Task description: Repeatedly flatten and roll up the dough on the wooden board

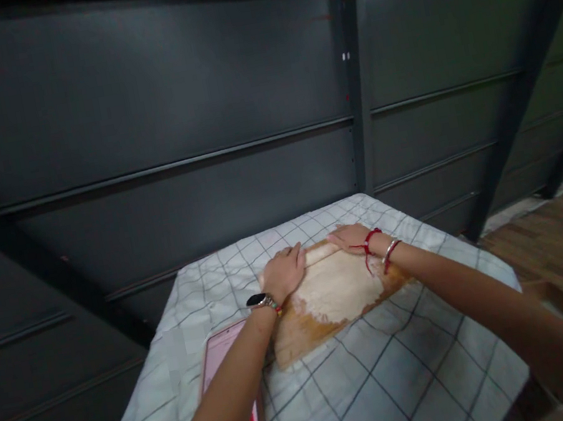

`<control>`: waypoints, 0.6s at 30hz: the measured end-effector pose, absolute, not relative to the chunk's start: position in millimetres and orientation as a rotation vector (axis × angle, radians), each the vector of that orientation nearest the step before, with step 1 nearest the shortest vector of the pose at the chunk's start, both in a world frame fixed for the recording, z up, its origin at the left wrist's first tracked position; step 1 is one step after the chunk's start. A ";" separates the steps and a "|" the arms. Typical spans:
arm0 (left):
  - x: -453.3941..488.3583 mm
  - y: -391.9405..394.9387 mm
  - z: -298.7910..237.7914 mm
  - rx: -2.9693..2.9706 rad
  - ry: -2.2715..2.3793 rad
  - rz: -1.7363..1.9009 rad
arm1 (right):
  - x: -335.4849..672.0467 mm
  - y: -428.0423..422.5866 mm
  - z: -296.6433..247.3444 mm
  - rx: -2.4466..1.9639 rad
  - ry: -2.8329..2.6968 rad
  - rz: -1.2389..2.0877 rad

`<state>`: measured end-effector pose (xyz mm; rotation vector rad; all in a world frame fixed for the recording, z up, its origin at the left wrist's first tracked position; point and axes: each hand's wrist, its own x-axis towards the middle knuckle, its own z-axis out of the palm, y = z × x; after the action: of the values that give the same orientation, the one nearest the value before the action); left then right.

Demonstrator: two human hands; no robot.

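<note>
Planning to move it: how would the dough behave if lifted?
Probably floppy: the dough lies rolled thin and flat on the board. Likely sags or tears if lifted by an edge. Its pale floury look suggests little sticking.

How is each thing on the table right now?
left hand: open, pressing on rolling pin
right hand: open, pressing on rolling pin
rolling pin: lying across far end of board
dough: rolled out flat on board
board: flat on cloth
phone: flat on cloth, beside left arm

Makeshift home baking corner: checked tablecloth (377,382), floured wooden board (303,333), dark panelled wall (158,101).
</note>
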<state>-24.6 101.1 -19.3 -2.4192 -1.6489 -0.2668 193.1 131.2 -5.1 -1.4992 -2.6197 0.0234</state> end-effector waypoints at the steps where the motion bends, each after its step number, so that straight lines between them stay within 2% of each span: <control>1: -24.2 96.8 -20.0 -2.423 -1.641 -0.270 | 193.9 126.6 -5.7 -1.456 -2.638 0.018; 11: -29.5 28.8 -16.2 -2.619 -1.524 -0.267 | 220.7 52.7 -15.4 -1.225 -2.589 -0.050; 15: -32.5 34.4 -5.4 -2.680 -1.601 -0.319 | 217.8 53.7 -13.6 -1.131 -2.607 0.047; 18: -27.0 57.9 -5.9 -2.493 -1.822 -0.368 | 205.9 72.8 -14.6 -1.234 -2.559 0.052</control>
<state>-27.0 57.9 -5.9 -2.4932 -1.8215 -0.3681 205.9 72.8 -14.6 -1.2337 -2.5588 0.0517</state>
